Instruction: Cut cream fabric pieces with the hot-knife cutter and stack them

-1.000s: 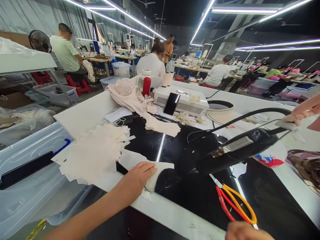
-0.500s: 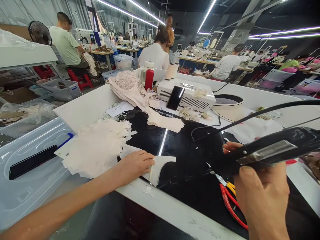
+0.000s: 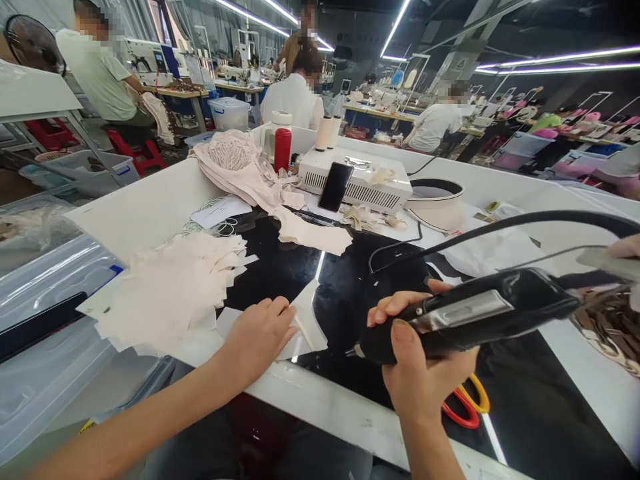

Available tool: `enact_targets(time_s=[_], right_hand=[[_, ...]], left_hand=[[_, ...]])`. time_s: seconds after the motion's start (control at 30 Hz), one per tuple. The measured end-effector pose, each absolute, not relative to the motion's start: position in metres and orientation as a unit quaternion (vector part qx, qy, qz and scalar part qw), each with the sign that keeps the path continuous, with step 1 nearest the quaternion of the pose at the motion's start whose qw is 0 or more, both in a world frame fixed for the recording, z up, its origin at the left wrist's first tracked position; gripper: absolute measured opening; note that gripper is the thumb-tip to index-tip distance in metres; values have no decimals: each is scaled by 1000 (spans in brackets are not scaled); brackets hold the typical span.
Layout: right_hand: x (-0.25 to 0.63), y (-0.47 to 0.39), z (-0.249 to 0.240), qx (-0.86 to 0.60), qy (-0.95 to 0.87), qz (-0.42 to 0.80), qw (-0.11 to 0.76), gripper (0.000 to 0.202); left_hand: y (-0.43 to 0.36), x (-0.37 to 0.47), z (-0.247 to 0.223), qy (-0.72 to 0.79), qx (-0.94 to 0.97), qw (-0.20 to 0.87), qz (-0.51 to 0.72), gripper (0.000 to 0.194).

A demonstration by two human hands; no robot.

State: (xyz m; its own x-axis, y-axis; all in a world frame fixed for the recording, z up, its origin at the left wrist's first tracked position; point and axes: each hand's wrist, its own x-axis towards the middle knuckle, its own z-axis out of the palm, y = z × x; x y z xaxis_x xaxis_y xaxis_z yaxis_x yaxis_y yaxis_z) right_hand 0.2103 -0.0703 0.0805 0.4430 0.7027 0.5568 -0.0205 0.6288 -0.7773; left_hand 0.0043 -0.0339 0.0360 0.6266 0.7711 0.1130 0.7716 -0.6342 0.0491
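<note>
My left hand [image 3: 260, 337] lies at the near edge of the black work surface, its curled fingers pressing a small off-white fabric piece [image 3: 311, 320]. Wrapped around a black corded handheld tool [image 3: 480, 313], my right hand [image 3: 425, 373] holds it tilted, with the metal tip low and pointing left, a little to the right of that piece. Partly hidden under the right hand are red-handled cutters [image 3: 460, 412] and a yellow handle [image 3: 479, 393]. A loose pile of similar cream pieces [image 3: 160, 293] spreads to the left of my left hand.
Behind lie a longer fabric piece [image 3: 315, 232], lace bras [image 3: 235, 163], a phone [image 3: 336, 187] leaning on a vented white box [image 3: 385, 183], and a red bottle [image 3: 283, 148]. A black cable [image 3: 540, 220] arches over the right side. Blurred fingers [image 3: 627, 247] show at the right edge.
My right hand has brought the tool leftward, its tip closer to the fabric piece. The piece has turned under my left hand. The whole view has shifted slightly.
</note>
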Motion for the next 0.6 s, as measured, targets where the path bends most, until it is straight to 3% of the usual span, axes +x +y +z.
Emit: enact_targets(time_s=[0.13, 0.3, 0.6], right_hand=[[204, -71, 73, -331, -464, 228, 789, 41], [200, -66, 67, -319, -451, 236, 800, 41], [195, -62, 56, -318, -457, 222, 800, 42]], left_hand=[[-33, -2, 38, -372, -917, 43, -139, 17], [-35, 3, 32, -208, -947, 5, -243, 21], [-25, 23, 17, -91, -961, 32, -260, 19]])
